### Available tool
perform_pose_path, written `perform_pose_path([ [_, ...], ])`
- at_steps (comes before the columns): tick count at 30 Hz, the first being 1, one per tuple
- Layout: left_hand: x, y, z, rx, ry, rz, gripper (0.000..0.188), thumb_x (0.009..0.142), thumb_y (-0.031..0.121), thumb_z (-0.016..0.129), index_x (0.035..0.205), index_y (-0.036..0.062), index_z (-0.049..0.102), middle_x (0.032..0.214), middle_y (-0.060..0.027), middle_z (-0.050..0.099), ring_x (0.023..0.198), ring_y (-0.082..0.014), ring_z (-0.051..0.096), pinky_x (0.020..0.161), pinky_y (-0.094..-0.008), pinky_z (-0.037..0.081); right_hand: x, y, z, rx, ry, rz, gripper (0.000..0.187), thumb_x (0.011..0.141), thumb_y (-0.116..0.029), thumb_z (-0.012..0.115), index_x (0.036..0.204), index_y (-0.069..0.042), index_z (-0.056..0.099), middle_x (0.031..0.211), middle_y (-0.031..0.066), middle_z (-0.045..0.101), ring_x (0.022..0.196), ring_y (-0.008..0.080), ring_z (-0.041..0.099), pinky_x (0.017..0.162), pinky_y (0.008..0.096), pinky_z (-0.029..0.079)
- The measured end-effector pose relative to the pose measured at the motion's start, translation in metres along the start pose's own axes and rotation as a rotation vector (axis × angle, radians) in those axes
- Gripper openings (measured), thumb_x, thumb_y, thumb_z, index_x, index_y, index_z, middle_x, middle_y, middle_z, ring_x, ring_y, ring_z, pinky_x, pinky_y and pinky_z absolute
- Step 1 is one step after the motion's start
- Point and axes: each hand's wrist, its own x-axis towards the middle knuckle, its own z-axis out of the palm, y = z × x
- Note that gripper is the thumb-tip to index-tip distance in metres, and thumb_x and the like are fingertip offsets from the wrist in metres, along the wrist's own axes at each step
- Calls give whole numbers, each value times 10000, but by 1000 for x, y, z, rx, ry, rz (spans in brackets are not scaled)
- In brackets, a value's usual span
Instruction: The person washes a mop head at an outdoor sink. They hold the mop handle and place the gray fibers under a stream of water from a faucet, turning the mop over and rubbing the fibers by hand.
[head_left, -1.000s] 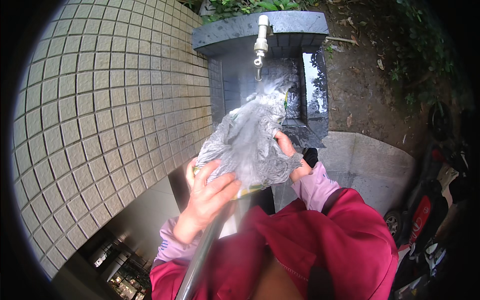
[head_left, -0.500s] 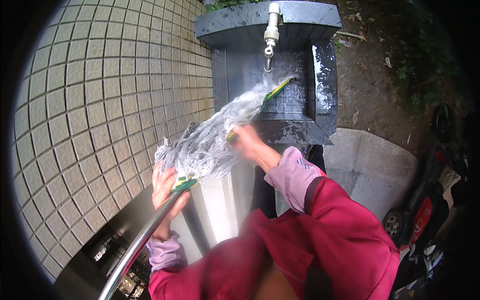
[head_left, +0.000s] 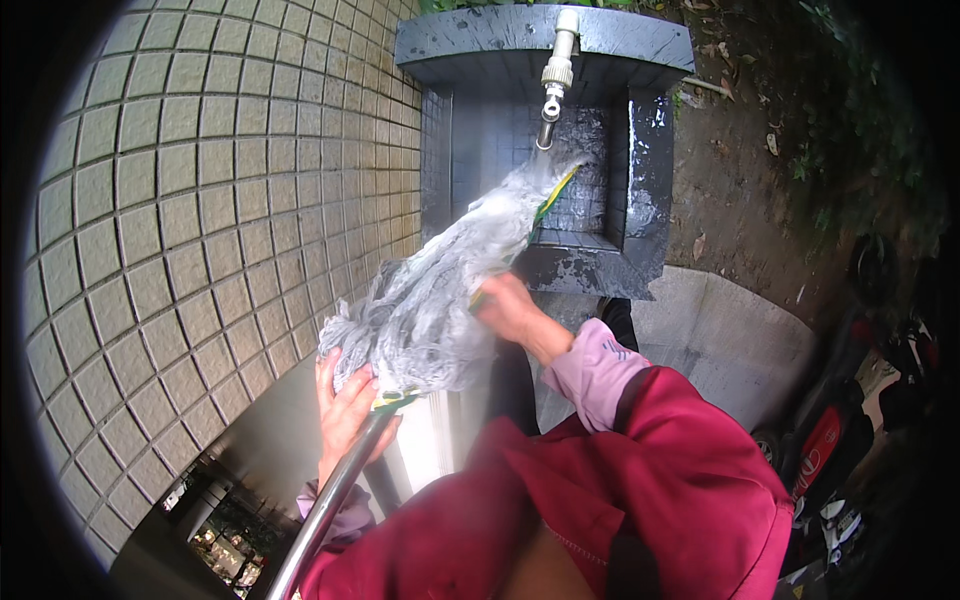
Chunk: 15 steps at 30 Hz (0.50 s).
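Note:
A flat mop with wet grey-white strands (head_left: pixel 430 310) slants from near left up into the dark sink (head_left: pixel 590 272). Its green and yellow backing (head_left: pixel 552 205) shows along the right edge, and its metal handle (head_left: pixel 325 510) runs down to the lower left. My left hand (head_left: pixel 345 410) is closed around the near end of the mop head, beside the handle joint. Farther up, my right hand (head_left: pixel 515 308) grips the right edge of the head, slightly blurred. The far end lies under the spout of the tap (head_left: pixel 557 75), where water splashes.
On the left rises a tiled wall (head_left: pixel 200 220), close to the mop and my left hand. Bare soil with leaves (head_left: pixel 735 190) lies right of the sink, a concrete slab (head_left: pixel 710 330) before it. A vehicle with a red panel (head_left: pixel 820 440) stands at the lower right.
My left hand and the near end of the mop have shifted a little right and down. My right hand has moved slightly the same way, still gripping the edge.

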Motion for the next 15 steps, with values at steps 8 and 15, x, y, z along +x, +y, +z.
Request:
perform_pose_path([
  [8, 61, 40, -4, 12, 48, 103, 317, 547, 50, 671, 854, 81, 598, 932, -62, 574, 1071, -373, 439, 954, -607, 205, -32, -79, -80, 312, -158, 125, 257, 809, -291, 521, 1018, -145, 556, 1067, 144, 550, 1002, 358, 507, 891, 549, 360],
  [15, 25, 22, 5, -9, 28, 59, 302, 554, 80, 657, 851, 69, 598, 896, -70, 577, 1014, -400, 469, 948, -607, 239, 59, -89, -56, 385, 36, 31, 541, 775, -326, 563, 1215, -52, 408, 1154, 171, 495, 1057, 362, 467, 925, 516, 335],
])
